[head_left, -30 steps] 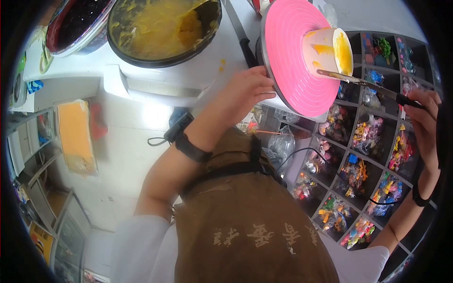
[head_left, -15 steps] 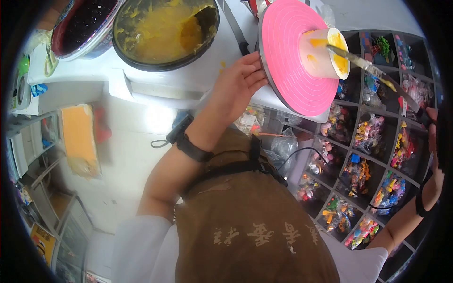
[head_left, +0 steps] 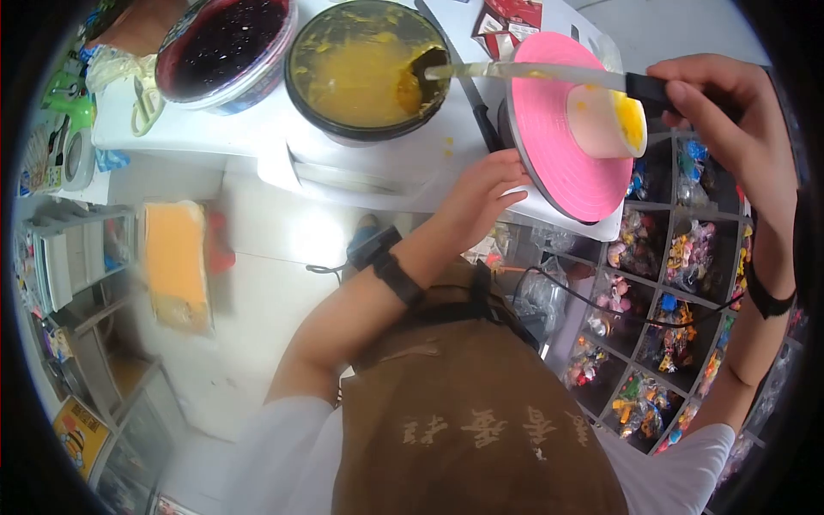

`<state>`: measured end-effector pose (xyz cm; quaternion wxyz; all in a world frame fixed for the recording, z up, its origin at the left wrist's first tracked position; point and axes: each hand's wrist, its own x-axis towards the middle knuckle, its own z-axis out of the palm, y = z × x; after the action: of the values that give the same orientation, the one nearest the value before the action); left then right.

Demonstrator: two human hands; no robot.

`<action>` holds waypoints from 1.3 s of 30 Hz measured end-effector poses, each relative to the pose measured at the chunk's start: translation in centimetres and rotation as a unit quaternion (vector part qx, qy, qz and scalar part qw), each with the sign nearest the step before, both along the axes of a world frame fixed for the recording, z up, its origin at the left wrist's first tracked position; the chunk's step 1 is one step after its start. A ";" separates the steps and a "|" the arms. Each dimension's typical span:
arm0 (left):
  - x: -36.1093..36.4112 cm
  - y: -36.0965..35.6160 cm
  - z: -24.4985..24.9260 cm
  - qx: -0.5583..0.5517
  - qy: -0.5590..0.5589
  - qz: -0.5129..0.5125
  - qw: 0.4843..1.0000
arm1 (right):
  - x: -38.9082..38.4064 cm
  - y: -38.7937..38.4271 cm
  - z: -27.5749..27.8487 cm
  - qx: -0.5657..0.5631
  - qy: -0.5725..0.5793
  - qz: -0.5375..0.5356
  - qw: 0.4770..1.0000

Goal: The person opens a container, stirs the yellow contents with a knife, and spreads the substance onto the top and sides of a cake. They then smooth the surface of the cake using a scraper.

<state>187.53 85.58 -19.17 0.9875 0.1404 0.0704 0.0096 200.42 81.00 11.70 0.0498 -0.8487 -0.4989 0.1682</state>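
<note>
My right hand [head_left: 725,107] is closed around the black handle of a long icing spatula [head_left: 549,72], its blade smeared with yellow. The blade reaches left across the pink cake turntable [head_left: 549,142], with its tip over the dark bowl [head_left: 300,99] of yellow filling. A dark utensil [head_left: 427,73] stands in that filling near the tip. On the turntable sits a small pale cylindrical cake [head_left: 592,124] with yellow filling [head_left: 631,123] on its top. My left hand [head_left: 481,189] is open, fingers stretched out, touching the turntable's near edge.
A tub of dark red filling [head_left: 266,81] stands left of the bowl. A black-handled knife [head_left: 483,120] lies between bowl and turntable. Red boxes [head_left: 506,24] are behind. A compartment rack [head_left: 648,292] of small bagged toys stands at the right. Scissors [head_left: 144,112] lie far left.
My right hand has risen from the lower right and swung the spatula from the cake's top to over the yellow bowl. The view has shifted; my left hand stays at the turntable's edge.
</note>
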 end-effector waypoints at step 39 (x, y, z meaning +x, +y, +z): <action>0.7 0.2 -0.5 -0.056 -0.006 -0.054 0.997 | 5.5 -12.3 4.0 0.032 0.007 -0.166 0.986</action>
<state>188.27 85.76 -19.62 0.9933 0.0887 0.0574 -0.0470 205.88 68.73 15.68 0.1075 -0.9165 -0.3561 0.1473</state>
